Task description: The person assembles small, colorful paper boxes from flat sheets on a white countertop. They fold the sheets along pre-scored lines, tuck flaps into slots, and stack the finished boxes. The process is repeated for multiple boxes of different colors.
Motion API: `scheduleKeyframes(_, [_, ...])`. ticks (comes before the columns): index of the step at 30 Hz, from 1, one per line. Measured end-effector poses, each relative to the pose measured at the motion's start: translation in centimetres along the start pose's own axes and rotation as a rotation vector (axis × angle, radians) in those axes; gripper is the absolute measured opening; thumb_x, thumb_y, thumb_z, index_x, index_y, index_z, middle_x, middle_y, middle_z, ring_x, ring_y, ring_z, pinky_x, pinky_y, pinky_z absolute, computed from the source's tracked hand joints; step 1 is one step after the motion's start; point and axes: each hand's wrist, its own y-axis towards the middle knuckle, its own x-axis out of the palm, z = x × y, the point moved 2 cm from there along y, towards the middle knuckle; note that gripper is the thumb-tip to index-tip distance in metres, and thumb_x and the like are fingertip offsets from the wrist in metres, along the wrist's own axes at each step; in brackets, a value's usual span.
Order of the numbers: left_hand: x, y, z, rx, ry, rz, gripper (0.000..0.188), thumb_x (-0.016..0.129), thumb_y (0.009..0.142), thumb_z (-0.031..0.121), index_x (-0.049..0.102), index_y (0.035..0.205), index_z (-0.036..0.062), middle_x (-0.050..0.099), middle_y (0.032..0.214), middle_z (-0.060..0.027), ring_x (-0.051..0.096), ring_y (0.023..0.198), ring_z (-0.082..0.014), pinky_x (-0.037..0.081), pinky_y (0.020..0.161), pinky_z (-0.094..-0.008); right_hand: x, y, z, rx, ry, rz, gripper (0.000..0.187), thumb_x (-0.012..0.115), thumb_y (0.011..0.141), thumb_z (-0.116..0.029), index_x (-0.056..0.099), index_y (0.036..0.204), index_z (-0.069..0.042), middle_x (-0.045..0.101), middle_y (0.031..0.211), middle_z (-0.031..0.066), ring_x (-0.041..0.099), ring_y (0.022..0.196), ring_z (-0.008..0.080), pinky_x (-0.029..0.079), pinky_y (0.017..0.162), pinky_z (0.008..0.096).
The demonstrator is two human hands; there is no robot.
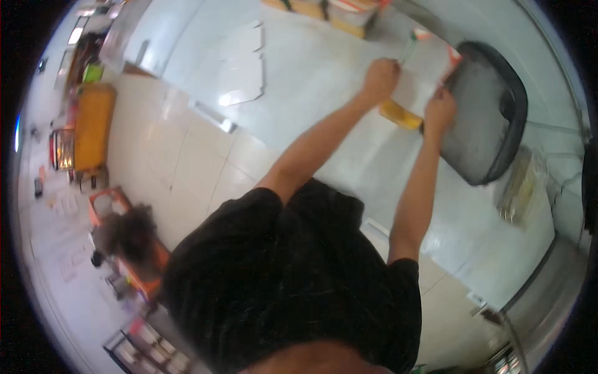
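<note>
Both arms reach forward over the pale worktop [299,81]. My left hand [381,82] is closed at the left side of a pale, box-like package [425,65] with red and green patches near its far corners. On its right side, my right hand [441,111] is closed too. Blur hides the package's exact kind. Below it, between my hands, is a yellow strip [402,116]; I cannot tell whether it belongs to the package. Just right of my right hand lies a grey tray-like thing [476,115] with a thick black rim.
A flat white cardboard piece [243,68] lies left on the worktop. Containers [352,17] stand at the far edge. A clear-wrapped bundle of thin yellowish pieces [522,187] lies at right. An orange-yellow cabinet [93,128] and a dark-haired person [134,234] are off to the left.
</note>
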Motion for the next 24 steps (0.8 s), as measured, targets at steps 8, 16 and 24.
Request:
scheduleKeyframes(8, [1.3,-2.3,-1.4,-0.184,0.339,-0.367,0.028,0.055,0.087,0.019,0.062,0.107,0.0013,0.064,0.113,-0.0182,0.065,0.103,-0.0349,0.053,0.085,-0.0465,1.9,-2.9,0.7,-0.206,-0.345,-0.409,0.019,0.058,0.084,-0.011,0.067,0.084,0.006,0.067,0.085,0.0265,0.066,0.084,0.0432,0.053,0.074,0.0481])
scheduleKeyframes(16, [2.5,-1.0,-3.3,-0.149,0.142,-0.922,0.03,0.054,0.087,0.028,0.069,0.105,0.0093,0.066,0.121,-0.0083,0.067,0.1,-0.0265,0.054,0.079,-0.0417,1.8,-2.6,3.5,-0.109,-0.335,-0.46,0.027,0.054,0.085,-0.019,0.068,0.081,0.003,0.067,0.084,0.026,0.065,0.082,0.0448,0.052,0.075,0.0496])
scheduleKeyframes(24, [-6.9,-6.9,-10.3,-0.026,-0.396,-0.322,0.058,0.062,0.089,0.039,0.054,0.128,-0.0034,0.056,0.132,-0.0204,0.062,0.105,-0.0262,0.049,0.092,-0.0396,-8.0,-5.3,-6.4,-0.004,-0.374,-0.215,0.037,0.053,0.09,-0.026,0.063,0.107,0.005,0.065,0.099,0.027,0.063,0.088,0.04,0.05,0.077,0.0487])
